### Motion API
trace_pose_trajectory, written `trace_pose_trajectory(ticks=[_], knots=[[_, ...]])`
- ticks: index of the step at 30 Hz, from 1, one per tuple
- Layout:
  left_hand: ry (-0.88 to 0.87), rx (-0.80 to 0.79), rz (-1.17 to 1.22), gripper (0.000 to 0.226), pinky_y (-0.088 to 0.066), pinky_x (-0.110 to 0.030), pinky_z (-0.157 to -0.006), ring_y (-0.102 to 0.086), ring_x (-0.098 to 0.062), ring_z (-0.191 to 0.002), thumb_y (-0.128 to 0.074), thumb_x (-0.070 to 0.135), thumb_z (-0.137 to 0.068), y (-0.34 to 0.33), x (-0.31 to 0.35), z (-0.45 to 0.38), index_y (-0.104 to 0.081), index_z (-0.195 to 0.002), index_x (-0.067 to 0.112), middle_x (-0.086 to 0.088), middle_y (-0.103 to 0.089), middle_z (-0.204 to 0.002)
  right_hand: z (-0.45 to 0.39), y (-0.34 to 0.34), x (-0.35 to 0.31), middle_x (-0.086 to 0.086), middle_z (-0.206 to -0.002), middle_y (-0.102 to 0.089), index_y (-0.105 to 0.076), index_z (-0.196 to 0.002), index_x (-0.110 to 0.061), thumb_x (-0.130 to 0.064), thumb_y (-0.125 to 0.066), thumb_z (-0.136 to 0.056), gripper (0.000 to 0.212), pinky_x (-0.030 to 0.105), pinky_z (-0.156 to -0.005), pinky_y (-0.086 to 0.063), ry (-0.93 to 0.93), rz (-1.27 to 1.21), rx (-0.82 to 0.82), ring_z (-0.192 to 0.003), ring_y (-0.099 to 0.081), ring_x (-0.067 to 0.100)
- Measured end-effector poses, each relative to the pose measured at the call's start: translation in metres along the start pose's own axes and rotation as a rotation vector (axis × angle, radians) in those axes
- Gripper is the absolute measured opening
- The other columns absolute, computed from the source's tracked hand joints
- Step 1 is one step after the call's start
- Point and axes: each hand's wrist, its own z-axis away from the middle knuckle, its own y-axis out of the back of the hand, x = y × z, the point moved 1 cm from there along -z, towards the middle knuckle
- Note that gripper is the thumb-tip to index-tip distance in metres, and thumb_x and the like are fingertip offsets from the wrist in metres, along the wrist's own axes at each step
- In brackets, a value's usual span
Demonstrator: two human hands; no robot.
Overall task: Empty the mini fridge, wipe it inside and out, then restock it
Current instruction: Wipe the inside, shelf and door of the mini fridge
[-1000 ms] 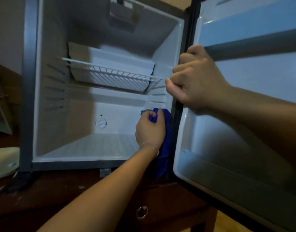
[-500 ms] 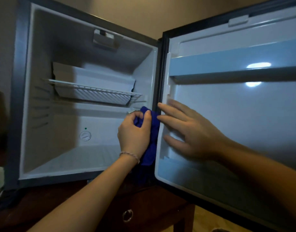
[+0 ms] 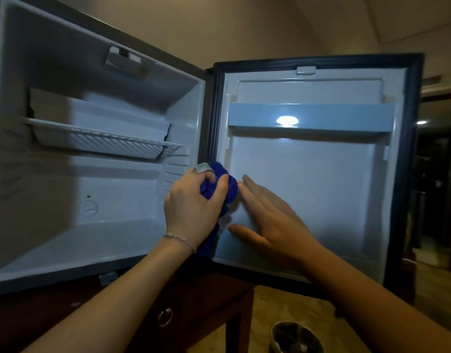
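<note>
1. The fridge (image 3: 97,174) stands open on a wooden cabinet (image 3: 194,301), nothing inside but a wire shelf (image 3: 102,137).
2. The left hand (image 3: 194,207) clenches a blue cloth (image 3: 219,189) at the door's hinge edge, low down.
3. The right hand (image 3: 273,220) lies flat, fingers spread, on the door (image 3: 308,187) liner, just beside the cloth.
4. The door's upper bin (image 3: 311,118) holds nothing.

Wooden cabinet (image 3: 199,296), round bin (image 3: 297,337)
</note>
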Motion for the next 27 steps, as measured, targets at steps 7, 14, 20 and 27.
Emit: trace_pose_trajectory(ticks=[7, 14, 20, 27], knots=[[-0.405, -0.062, -0.180, 0.028, -0.041, -0.028, -0.057, -0.053, -0.023, -0.074, -0.063, 0.045, -0.089, -0.017, 0.018, 0.009, -0.062, -0.077, 0.019, 0.002, -0.063, -0.085, 0.043, -0.008, 0.039, -0.005, -0.157, 0.040, 0.018, -0.156, -0.034, -0.086, 0.007, -0.079, 0.093, 0.048, -0.122, 0.007, -0.286, 0.363, -0.162, -0.146, 0.033, 0.021], [-0.409, -0.147, 0.015, 0.024, -0.042, -0.026, -0.062, -0.048, -0.012, -0.070, -0.063, 0.041, -0.091, -0.040, 0.055, 0.008, -0.059, -0.078, 0.021, 0.007, -0.059, -0.079, 0.076, -0.020, 0.042, 0.001, -0.166, -0.013, -0.024, -0.154, -0.026, -0.079, -0.019, -0.088, 0.085, 0.039, -0.119, -0.020, -0.348, 0.244, -0.141, -0.149, -0.020, 0.020], [0.077, -0.277, 0.300, 0.021, -0.041, -0.026, -0.069, -0.057, -0.010, -0.076, -0.066, 0.043, -0.089, -0.086, 0.060, 0.021, -0.056, -0.076, 0.029, 0.015, -0.058, -0.075, 0.086, 0.000, 0.043, -0.017, -0.148, -0.038, -0.009, -0.156, -0.038, -0.078, -0.061, -0.076, 0.104, 0.030, -0.108, -0.040, -0.460, -0.365, 0.040, -0.135, -0.041, 0.008], [0.288, -0.509, 0.543, 0.024, -0.050, -0.029, -0.074, -0.062, -0.010, -0.077, -0.058, 0.039, -0.096, -0.119, 0.092, 0.028, -0.060, -0.075, 0.026, 0.007, -0.066, -0.079, 0.068, 0.003, 0.047, -0.010, -0.163, -0.019, -0.006, -0.155, -0.045, -0.075, -0.075, -0.062, 0.120, 0.043, -0.115, -0.036, -0.281, -0.465, 0.235, -0.146, -0.029, 0.012]])
